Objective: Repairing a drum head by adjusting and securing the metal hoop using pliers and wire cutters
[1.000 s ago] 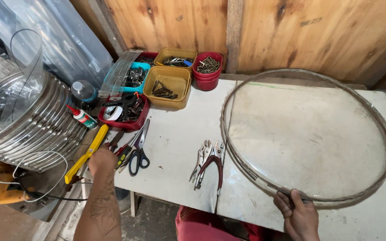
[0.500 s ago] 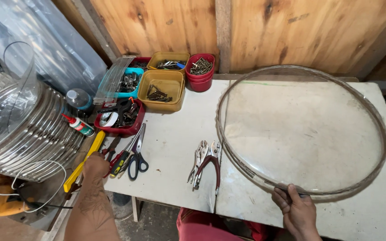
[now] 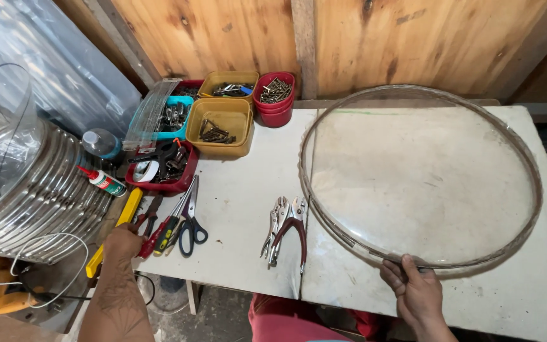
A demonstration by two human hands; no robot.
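Left hand (image 3: 121,242) lowered onto red-handled screwdriver (image 3: 155,235) at table edge.

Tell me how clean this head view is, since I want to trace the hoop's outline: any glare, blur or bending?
Head view: even, soft light and faint shadows. The hoop is sharp where the right hand grips it. The clear disc inside shows only a mild sheen. The wide lens bows the table edge. The left hand at the tools looks slightly soft.

My left hand (image 3: 121,242): bare, forearm tattooed, patterned lines. My right hand (image 3: 414,292): bare, no glove, no ring seen. Red garment at 6 o'clock.
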